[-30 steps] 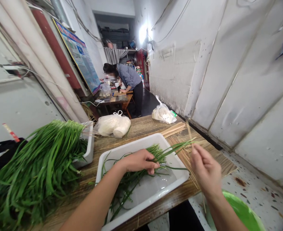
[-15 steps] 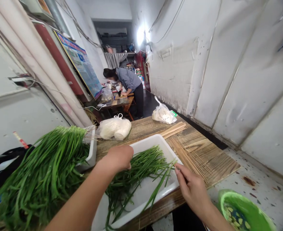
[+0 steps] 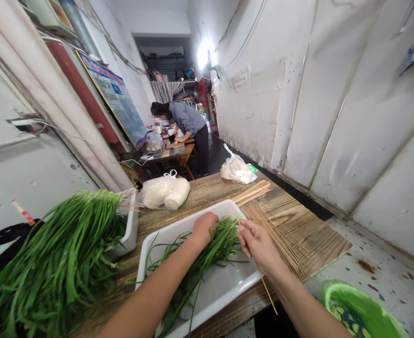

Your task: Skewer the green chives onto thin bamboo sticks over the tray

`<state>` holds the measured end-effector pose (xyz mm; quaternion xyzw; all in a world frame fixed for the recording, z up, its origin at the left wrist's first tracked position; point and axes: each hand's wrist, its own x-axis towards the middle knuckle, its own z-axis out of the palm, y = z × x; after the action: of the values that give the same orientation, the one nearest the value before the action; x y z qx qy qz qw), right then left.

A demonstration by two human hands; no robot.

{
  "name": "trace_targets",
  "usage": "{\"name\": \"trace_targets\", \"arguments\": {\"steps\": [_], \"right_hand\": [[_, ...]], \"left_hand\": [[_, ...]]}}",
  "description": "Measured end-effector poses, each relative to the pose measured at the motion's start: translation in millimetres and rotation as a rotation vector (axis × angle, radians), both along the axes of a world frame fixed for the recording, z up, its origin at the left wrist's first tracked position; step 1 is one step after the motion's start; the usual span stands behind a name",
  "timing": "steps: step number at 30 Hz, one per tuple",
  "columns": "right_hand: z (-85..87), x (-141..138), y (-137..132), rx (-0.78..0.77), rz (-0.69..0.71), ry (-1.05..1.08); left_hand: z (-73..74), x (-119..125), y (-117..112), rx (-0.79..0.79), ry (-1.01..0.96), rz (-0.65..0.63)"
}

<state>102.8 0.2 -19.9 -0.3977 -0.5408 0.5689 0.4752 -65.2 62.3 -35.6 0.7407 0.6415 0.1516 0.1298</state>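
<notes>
greens (image 3: 224, 240) in tray (image 3: 224, 279) | skewers (image 3: 274, 237) to its right | (bags (image 3: 168, 191) behind)

The wooden table (image 3: 319, 234) bears two white trays (image 3: 224, 279), plastic bags (image 3: 166, 191) and thin sticks (image 3: 279, 239).

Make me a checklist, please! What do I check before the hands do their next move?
1. Thin stick held: ok, it runs through the right hand, its lower end poking out below.
2. Left hand at the greens: ok, it is among them.
3. Left hand's grip firm: cannot tell, its fingers are mostly hidden.
4. Green stems on the stick: cannot tell, the spot by the fingertips is too small and crowded.
5. White tray under the greens: ok, most of that bunch lies in it.
6. More sticks nearby: ok, they lie on the table beside the tray.
</notes>
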Motion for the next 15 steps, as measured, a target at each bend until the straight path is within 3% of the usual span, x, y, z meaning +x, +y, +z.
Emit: {"name": "trace_targets", "arguments": {"steps": [3,5,10,15], "right_hand": [[-1.8,0,2,-0.01,0.05,-0.018],[-3.0,0,1,0.002,0.067,-0.034],[-3.7,-1,-1,0.083,0.078,-0.1],[-5.5,0,-1,0.135,0.053,-0.161]], "left_hand": [[10.0,-6,-1,0.06,-0.059,-0.02],[15.5,-9,-3,0.081,-0.232,-0.017],[22.3,-9,-9,-0.113,-0.974,0.119],[29.5,-5,-14,-0.247,-1.214,0.172]]}}
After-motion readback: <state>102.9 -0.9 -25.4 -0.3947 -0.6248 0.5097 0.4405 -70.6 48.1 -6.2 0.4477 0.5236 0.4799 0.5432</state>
